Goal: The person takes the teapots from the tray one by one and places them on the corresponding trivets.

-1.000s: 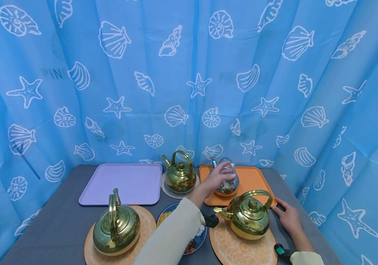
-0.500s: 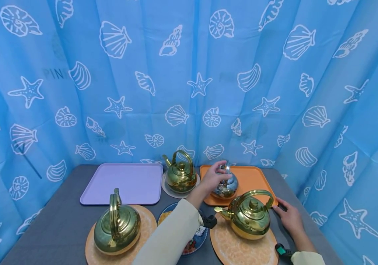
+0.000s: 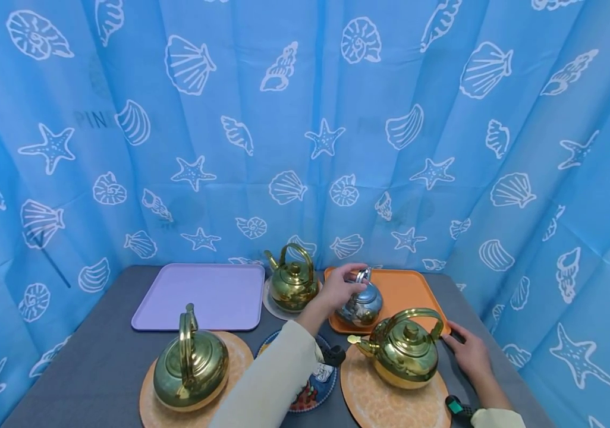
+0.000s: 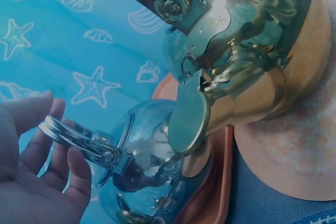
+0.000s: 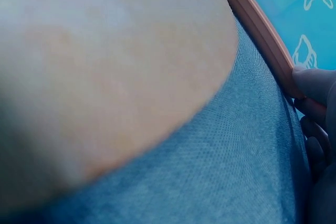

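A small silver kettle (image 3: pixel 361 306) stands on the left part of the orange tray (image 3: pixel 406 288). My left hand (image 3: pixel 339 287) holds its handle (image 4: pixel 79 142), fingers and thumb curled about the upper end in the left wrist view. My right hand (image 3: pixel 468 352) pinches the tray's near right corner, with the thumb (image 5: pixel 312 82) on the rim. Between the hands, nearer to me, a large brass kettle (image 3: pixel 406 353) sits on a round tan mat (image 3: pixel 369 395); its spout (image 4: pixel 236 103) overlaps the silver kettle in the left wrist view.
A smaller brass kettle (image 3: pixel 293 285) stands just left of the orange tray. Another large brass one (image 3: pixel 189 368) sits on a second tan mat (image 3: pixel 238 351) at front left, near a lilac tray (image 3: pixel 203 297). My left forearm partly covers a blue patterned plate (image 3: pixel 323 389). Behind hangs a blue curtain (image 3: pixel 305 148).
My left hand has shifted left and a little toward me. The silver kettle has turned and moved slightly the same way on the tray. My right hand stays at the tray corner.
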`<state>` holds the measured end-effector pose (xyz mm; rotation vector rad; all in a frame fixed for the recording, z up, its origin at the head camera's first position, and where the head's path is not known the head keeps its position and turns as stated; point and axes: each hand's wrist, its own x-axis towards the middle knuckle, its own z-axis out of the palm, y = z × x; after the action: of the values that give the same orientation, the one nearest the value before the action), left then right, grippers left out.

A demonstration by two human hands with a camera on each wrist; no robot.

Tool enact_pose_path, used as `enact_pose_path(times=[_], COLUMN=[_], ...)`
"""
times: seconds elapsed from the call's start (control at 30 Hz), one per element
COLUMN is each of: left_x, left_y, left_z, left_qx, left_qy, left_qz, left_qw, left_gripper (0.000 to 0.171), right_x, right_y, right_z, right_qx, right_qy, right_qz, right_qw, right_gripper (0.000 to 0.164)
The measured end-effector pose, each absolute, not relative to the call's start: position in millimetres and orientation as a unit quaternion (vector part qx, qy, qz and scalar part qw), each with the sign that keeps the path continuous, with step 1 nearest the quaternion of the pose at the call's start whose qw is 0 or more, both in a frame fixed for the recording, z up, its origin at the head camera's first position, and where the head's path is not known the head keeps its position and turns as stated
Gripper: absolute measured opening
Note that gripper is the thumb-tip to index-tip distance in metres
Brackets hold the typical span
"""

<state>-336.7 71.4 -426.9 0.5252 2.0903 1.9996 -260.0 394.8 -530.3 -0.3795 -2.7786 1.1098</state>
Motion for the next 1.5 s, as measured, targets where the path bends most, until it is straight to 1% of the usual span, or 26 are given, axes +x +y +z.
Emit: enact_pose_path(times=[0.23,0.4,0.7,0.97,1.27,1.5], left_x=[-336,-335,-327,-324,-314,-302], left_y=[67,65,62,59,53,45], left_z=[-429,-428,-427,-426,-420,-415], left_qx=[0.163,0.156,0.162,0.178,0.184,0.177], left_qy=[0.687,0.692,0.708,0.72,0.707,0.688], left_qz=[0.699,0.698,0.684,0.67,0.682,0.703], left_qw=[0.112,0.099,0.064,0.033,0.026,0.029], left_gripper=[0.038,0.037,0.034,0.035,0.035,0.033], right_x=[-260,-261,-261,-260,-266,-267], right_y=[394,395,393,392,389,390], right_z=[-533,-533,-533,-530,-530,-532], right_qx=[-0.132,-0.13,-0.138,-0.138,-0.164,-0.165], right_qy=[-0.92,-0.921,-0.919,-0.92,-0.916,-0.916], right_qz=[0.362,0.36,0.36,0.361,0.358,0.359], right_qw=[0.073,0.072,0.078,0.073,0.072,0.063], right_gripper=[0.055,0.058,0.053,0.056,0.053,0.056])
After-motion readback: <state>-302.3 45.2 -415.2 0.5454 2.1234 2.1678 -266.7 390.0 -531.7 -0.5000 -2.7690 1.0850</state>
